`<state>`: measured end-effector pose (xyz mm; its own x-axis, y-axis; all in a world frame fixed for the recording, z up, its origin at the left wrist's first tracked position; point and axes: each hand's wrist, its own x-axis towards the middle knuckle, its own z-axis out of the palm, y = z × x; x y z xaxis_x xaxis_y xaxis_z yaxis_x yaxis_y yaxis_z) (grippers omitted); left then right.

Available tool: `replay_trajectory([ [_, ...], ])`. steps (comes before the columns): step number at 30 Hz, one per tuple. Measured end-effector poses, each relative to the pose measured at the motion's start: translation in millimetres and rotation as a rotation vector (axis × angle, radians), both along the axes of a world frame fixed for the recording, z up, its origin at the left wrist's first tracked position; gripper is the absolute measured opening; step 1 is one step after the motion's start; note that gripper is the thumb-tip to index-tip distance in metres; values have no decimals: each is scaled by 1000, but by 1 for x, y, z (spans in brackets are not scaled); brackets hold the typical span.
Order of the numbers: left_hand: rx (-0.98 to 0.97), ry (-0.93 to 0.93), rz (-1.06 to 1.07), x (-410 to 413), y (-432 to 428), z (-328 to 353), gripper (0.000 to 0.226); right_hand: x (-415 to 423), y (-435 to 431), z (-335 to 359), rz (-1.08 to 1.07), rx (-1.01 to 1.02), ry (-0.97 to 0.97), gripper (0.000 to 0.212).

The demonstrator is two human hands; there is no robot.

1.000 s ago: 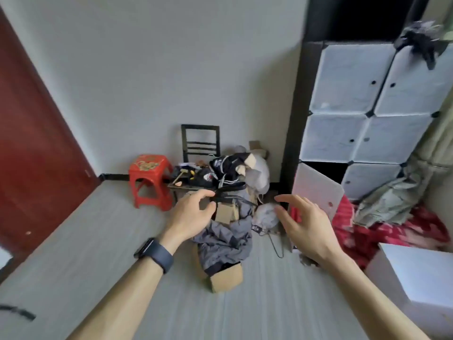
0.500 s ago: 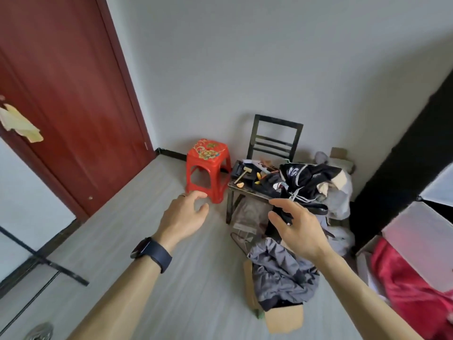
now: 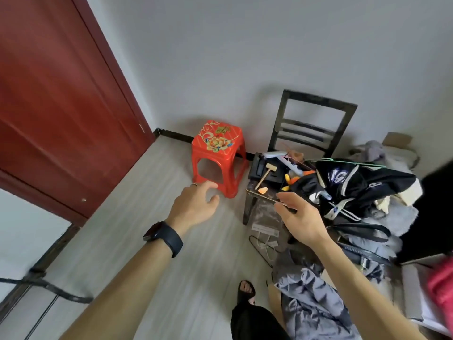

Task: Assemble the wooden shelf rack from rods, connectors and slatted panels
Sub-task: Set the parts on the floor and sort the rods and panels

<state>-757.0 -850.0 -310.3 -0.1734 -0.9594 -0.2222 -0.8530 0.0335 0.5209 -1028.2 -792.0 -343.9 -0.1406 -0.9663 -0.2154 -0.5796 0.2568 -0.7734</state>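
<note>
Fingers (image 3: 205,187) relaxed, chair (image 3: 317,102) seemingly half buried

A stool (image 3: 215,155) stands on the floor just beyond the left hand (image 3: 193,207). Beyond the right hand (image 3: 299,217) is a chair (image 3: 311,128), its seat carrying a mallet (image 3: 266,171) and, seemingly, a jacket (image 3: 355,185) to the right. A door (image 3: 61,106) lies far left of both hands.

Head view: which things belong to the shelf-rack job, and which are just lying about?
Job: wooden mallet (probably); left hand and right hand, both empty. No rack parts visible.
Lying about: red stool, black chair, black jacket, grey garment.
</note>
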Motion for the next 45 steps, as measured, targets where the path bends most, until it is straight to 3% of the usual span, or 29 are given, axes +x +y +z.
replay_trajectory([
  [8, 85, -119, -63, 24, -193, -38, 39, 17, -189, -59, -66, 248, -9, 39],
  [15, 244, -174, -182, 15, -379, -139, 41, 14, -325, -168, -206, 538, 113, 44],
  [21, 241, -197, -336, -21, -501, -246, 46, -11, -390, -266, -343, 764, 207, 52],
  [24, 286, -326, -408, -34, -546, -316, 58, -21, -414, -317, -429, 836, 241, 50],
  [28, 323, -470, -415, -45, -584, -398, 73, -25, -428, -372, -470, 888, 350, 36],
  [32, 399, -573, -473, -49, -596, -447, 71, -21, -428, -401, -485, 845, 410, 25],
  [36, 479, -633, -488, -54, -594, -446, 69, -21, -424, -399, -520, 784, 371, 20],
  [40, 516, -654, -555, -66, -600, -399, 59, -23, -425, -351, -625, 715, 218, 18],
  [45, 365, -409, -656, -102, -587, -287, 55, -34, -415, -234, -757, 626, -50, 18],
])
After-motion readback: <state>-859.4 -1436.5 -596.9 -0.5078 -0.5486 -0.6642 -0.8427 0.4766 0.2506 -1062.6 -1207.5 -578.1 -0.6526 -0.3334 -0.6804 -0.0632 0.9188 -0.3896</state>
